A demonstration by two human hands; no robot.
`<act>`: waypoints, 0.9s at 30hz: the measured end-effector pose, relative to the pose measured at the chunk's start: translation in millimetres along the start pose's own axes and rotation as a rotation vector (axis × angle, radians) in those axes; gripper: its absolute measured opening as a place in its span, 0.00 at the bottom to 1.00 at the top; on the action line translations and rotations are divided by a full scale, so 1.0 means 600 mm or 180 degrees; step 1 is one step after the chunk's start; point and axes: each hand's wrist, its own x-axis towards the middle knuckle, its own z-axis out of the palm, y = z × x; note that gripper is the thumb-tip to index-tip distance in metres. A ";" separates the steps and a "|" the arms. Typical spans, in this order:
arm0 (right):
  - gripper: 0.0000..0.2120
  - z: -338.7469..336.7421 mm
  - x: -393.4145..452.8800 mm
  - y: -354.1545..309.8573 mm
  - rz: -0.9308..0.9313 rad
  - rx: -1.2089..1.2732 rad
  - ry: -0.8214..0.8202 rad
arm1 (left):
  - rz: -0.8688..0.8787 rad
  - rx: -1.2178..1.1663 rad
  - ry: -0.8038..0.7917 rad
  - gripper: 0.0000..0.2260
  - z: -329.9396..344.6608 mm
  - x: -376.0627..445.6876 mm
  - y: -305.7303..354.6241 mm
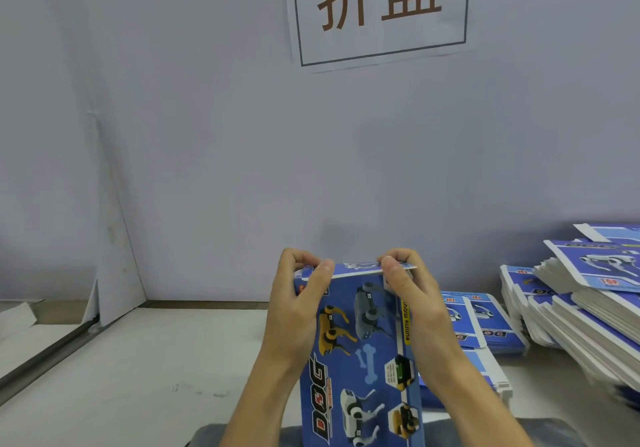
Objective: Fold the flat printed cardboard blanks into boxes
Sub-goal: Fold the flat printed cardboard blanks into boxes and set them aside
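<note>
Cardboard is what you have between your palms: a blue dog-print box (360, 353), already opened into a sleeve, standing on end in front of you with its lower part close to your lap and its top end raised toward the grey wall (207, 134). Your left hand (298, 308) grips the top left corner, thumb on the printed front and fingers curled over the far side. Your right hand (412, 304) grips the top right corner the same way, thumb pinching the top flap (360, 266), which is bent toward the horizontal.

You should find this board light and thin, stiff along the panels but willing to bend only at the scored lines. The glossy print looks slick, so hold at the corners where two panels meet, not on a flat face, and press the flap close to its crease; pushing mid-panel would likely dent it.

For room, the white table (156, 360) to your left is open, with a metal rail (45, 349) at its far left edge. To your right it is crowded: a few flat blanks (485, 325) lie just beside your right wrist, and a tall slumping stack of blanks (588, 315) sits beyond, near the table's right side. The sign (381, 10) hangs well above. Turn the box toward the left, I would judge, to keep clear of that stack
</note>
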 end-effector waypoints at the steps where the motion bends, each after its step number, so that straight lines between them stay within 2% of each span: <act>1: 0.18 -0.001 0.001 0.001 -0.0011 -0.0032 -0.0055 | 0.0026 0.0080 -0.0031 0.18 -0.004 0.002 -0.004; 9: 0.11 -0.015 0.004 0.009 -0.0156 -0.0177 0.0044 | 0.0506 0.0501 0.0137 0.14 -0.006 -0.004 -0.017; 12: 0.13 -0.016 0.003 0.009 -0.0268 -0.0235 0.0156 | 0.0267 0.0298 0.0105 0.19 -0.004 -0.004 -0.012; 14: 0.19 -0.017 0.007 0.006 -0.0387 -0.0167 0.0430 | -0.0126 0.0149 -0.0253 0.26 -0.011 -0.005 -0.010; 16: 0.25 -0.023 0.014 -0.004 -0.0380 0.0130 0.0906 | -0.0456 0.0523 -0.0922 0.31 -0.026 -0.007 -0.009; 18: 0.24 -0.046 0.019 -0.012 -0.0280 0.0758 0.1230 | -0.0885 0.0801 -0.1639 0.36 -0.044 -0.009 -0.012; 20: 0.20 -0.079 0.018 -0.017 0.0044 0.1692 0.1258 | -0.1151 0.0903 -0.1868 0.37 -0.061 -0.010 -0.007; 21: 0.20 -0.095 0.016 -0.017 0.0154 0.1977 0.1294 | -0.1153 0.0849 -0.1815 0.37 -0.067 -0.010 -0.003; 23: 0.20 -0.118 0.012 -0.016 0.0270 0.2026 0.1456 | -0.0869 0.0405 -0.1448 0.36 -0.075 -0.004 0.010; 25: 0.17 -0.121 0.011 -0.014 0.0378 0.1599 0.1464 | -0.0367 -0.0452 -0.0432 0.38 -0.087 0.010 0.029; 27: 0.13 -0.111 0.013 -0.011 0.0547 0.0699 0.1202 | 0.0039 -0.1308 0.0716 0.33 -0.109 0.024 0.049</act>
